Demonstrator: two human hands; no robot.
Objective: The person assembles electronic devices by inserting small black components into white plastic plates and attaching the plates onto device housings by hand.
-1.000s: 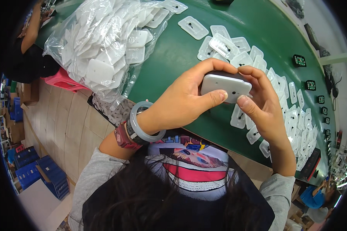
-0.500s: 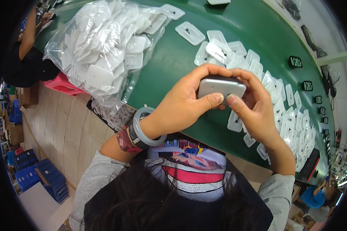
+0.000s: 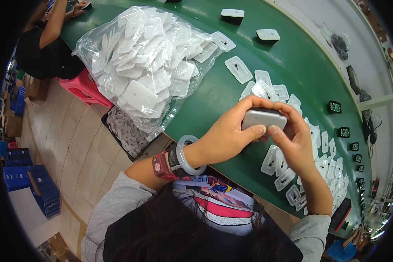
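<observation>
My left hand (image 3: 229, 134) and my right hand (image 3: 296, 142) hold one small rectangular plastic case (image 3: 263, 120) between them, above the green table. Its pale cover faces up, and a dark body shows along the far edge. Both thumbs press on the near side of the cover, while the fingers curl around the far side. What the fingertips touch underneath is hidden. Beyond and to the right of the hands, translucent white plastic covers (image 3: 238, 70) with small dark parts on them lie spread out, many overlapping.
A large clear bag of white covers (image 3: 139, 94) lies left on the green table (image 3: 201, 109). Two white-topped black cases (image 3: 267, 35) stand farther back. Black units with green boards (image 3: 334, 107) line the right edge. Below the bag sits a crate of small white parts (image 3: 129, 133). A co-worker (image 3: 48, 52) sits far left.
The view has shifted, so the bag and table appear farther right and lower, and more of the far table shows. Both hands still grip the case, with little change in hold.
</observation>
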